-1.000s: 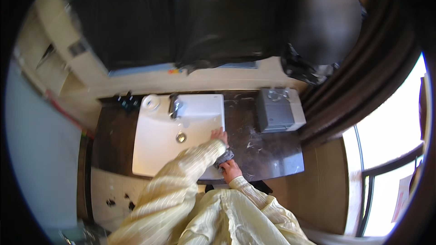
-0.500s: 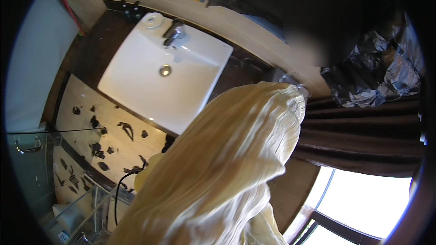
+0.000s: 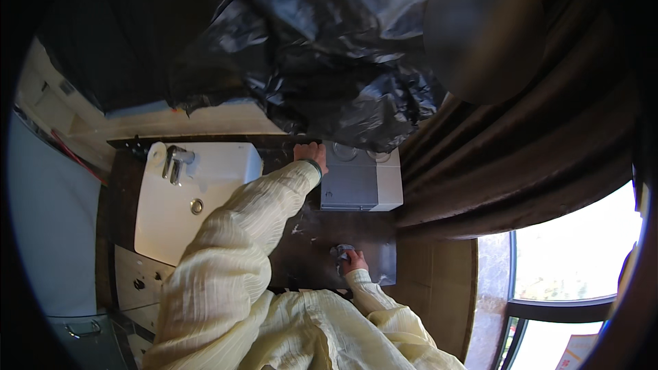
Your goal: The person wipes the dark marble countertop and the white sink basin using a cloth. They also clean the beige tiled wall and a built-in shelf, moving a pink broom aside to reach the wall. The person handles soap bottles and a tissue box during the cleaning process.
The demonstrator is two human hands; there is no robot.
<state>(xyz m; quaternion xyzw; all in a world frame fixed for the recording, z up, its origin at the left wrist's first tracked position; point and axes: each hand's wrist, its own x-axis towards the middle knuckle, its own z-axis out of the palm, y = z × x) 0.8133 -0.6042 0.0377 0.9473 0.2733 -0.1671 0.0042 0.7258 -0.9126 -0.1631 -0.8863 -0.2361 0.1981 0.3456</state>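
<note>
My left hand (image 3: 310, 153) reaches across the dark counter (image 3: 301, 250) to the back left corner of a grey and white box (image 3: 349, 181). Its fingers are curled against the box's edge, with the tips hidden. Nearer to me, my right hand (image 3: 354, 261) is closed on a crumpled greyish cloth (image 3: 340, 251) that lies against the counter top in front of the box. Round clear glass-like things (image 3: 344, 152) stand on or behind the box's far side, partly covered by black plastic.
A white square basin (image 3: 164, 212) with a chrome tap (image 3: 177, 161) stands left. Crumpled black plastic sheeting (image 3: 308, 62) hangs low over the back of the counter. A brown curtain (image 3: 521, 157) and a bright window (image 3: 562, 253) are right. Dark scraps (image 3: 139, 284) lie on the floor.
The view has swung right, so the basin now sits farther left. Both hands, the box and the cloth have come into sight; a sleeve filled the middle before.
</note>
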